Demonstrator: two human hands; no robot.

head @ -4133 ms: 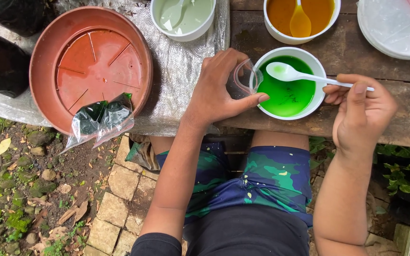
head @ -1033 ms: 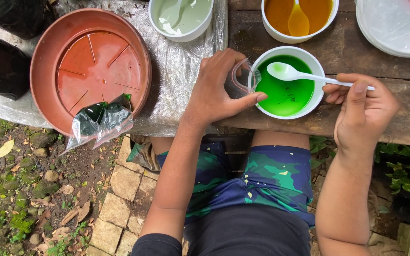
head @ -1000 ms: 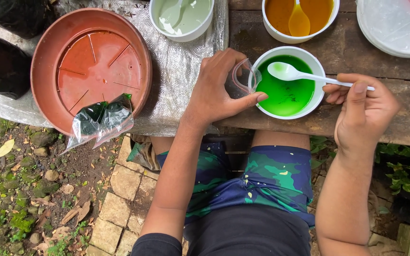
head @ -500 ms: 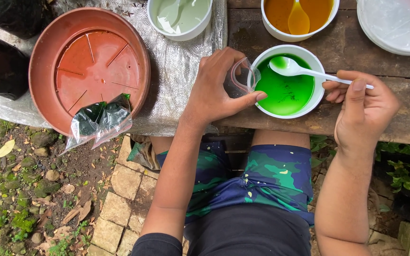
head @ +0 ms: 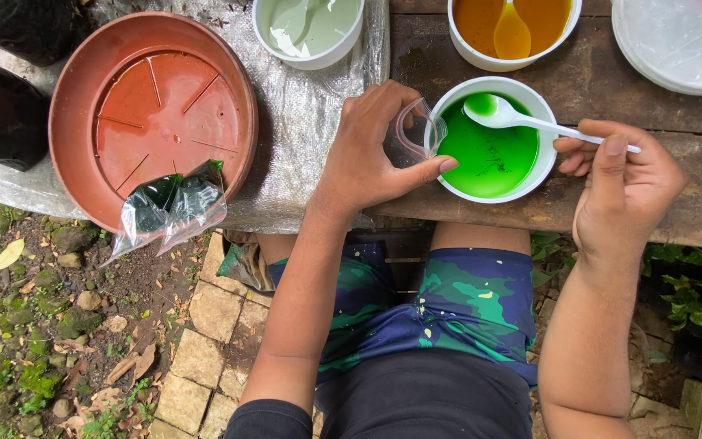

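Note:
My left hand (head: 371, 154) holds a small clear plastic bag (head: 416, 132) open at the left rim of a white bowl (head: 530, 189) of bright green liquid. My right hand (head: 619, 183) grips the handle of a white plastic spoon (head: 507, 115), whose bowl rests in the green liquid at the top of the white bowl. The bowl stands on a dark wooden bench (head: 676, 207) in front of my knees.
A terracotta-coloured round tray (head: 83, 97) lies at the left on clear plastic sheeting (head: 302, 130), with two filled clear bags of dark green liquid (head: 172, 207) over its edge. At the back stand a pale green bowl (head: 310, 32), an orange bowl with a spoon (head: 509, 28), and white lids (head: 680, 45).
The spoon's bowl has shifted slightly upward in the green liquid. Both hands stay nearly in place.

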